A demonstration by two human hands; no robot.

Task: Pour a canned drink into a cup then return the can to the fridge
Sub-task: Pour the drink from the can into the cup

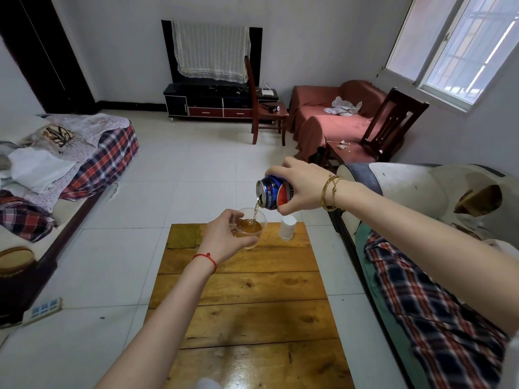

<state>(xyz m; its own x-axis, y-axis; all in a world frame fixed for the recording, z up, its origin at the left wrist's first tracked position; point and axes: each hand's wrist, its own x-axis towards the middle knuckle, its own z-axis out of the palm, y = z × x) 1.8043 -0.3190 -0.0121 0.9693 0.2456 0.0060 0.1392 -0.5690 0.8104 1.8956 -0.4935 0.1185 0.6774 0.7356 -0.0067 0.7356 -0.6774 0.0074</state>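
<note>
Pouring is under way: the can [273, 192], gripped by the right hand [302, 185], is tipped at two o'clock above the cup [250, 226], and a thin stream falls in. The cup (clear, partly filled with amber drink) is held by the left hand [222, 238] above the tabletop [247, 299] at its far end. Returning the can remains; no fridge is seen.
</note>
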